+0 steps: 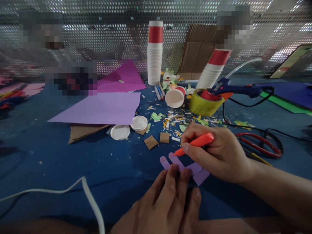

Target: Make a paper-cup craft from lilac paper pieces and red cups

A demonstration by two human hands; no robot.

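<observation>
My right hand (216, 156) is closed around an orange-red marker (198, 143). The marker's tip points down onto a narrow purple paper strip (175, 160), near its rounded end, where small reddish marks show. Beside it lies a second purple strip (164, 162) with similar marks. Stretched out over the lower parts of these strips, my left hand (168, 204) presses them flat to the table with its fingertips. More purple paper pieces (201, 177) lie between the two hands, partly covered by them.
Paper scraps (170, 120), cardboard squares (151, 142) and white discs (120, 132) lie ahead. Behind stand cup stacks (155, 55), yellow tape (206, 105) and a glue gun (239, 88) with a lit red light. Scissors (260, 144) lie right; a white cable (90, 195) runs left.
</observation>
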